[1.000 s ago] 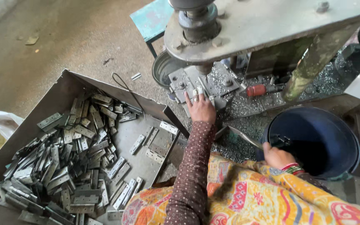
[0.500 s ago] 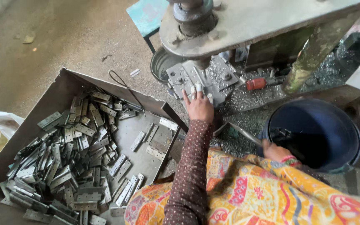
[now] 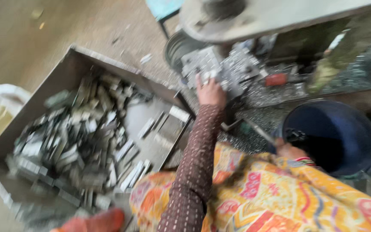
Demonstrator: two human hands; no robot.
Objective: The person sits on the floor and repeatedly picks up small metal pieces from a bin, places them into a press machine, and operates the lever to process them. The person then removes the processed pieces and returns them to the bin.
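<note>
The left hand [image 3: 210, 91] reaches forward in its brown dotted sleeve [image 3: 194, 172] and lies flat on the small metal plate [image 3: 202, 64] that sits on the bed of the press [image 3: 280, 17]; the fingers are spread and pressing down more than gripping, though the picture is so smeared that I cannot tell whether a fingertip curls round the plate's edge. The right hand [image 3: 289, 149] is low at the near rim of the dark blue bucket [image 3: 336, 137], mostly hidden by the orange patterned cloth [image 3: 280, 197], and seems to be closed round the end of a thin metal rod [image 3: 258, 131]; I cannot say for sure how tight.

The plate looks like stamped steel: stiff, flat, light enough for one hand, heavy for its size. I judge its edges sharp and its face possibly oily, so it would slip under a flat palm. The safer hold is a pinch across the two long edges, fingers clear of the tool above.

Bright swarf [image 3: 271, 92] litters the bed around it. To the left stands an open metal tray [image 3: 56, 90] heaped with similar grey pieces [image 3: 78, 137], a few lying loose on its bare floor
</note>
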